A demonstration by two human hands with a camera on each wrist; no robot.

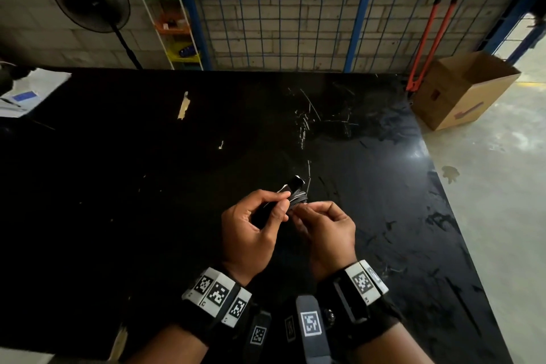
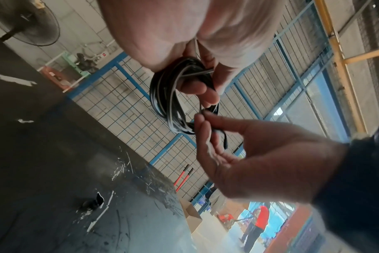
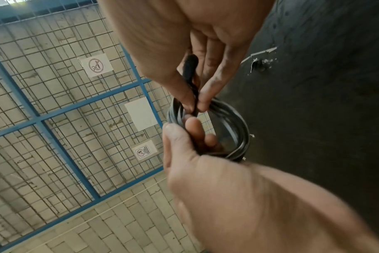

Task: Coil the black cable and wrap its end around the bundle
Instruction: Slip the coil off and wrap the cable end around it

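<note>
Right wrist view: right hand point(image 3: 197, 95) pinches the cable end point(image 3: 189, 68) just above the coil point(image 3: 238, 130) — gripped by the left hand point(image 3: 184, 142) (end lengthwise along the fingers).

Two prohibition signs point(image 3: 96, 65) on wire mesh point(image 3: 54, 95); wording unreadable.

two hands point(image 1: 251, 227), one black cable point(image 2: 173, 97)

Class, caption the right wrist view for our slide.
Left hand holds the coiled black cable while right hand pinches its end.
</note>
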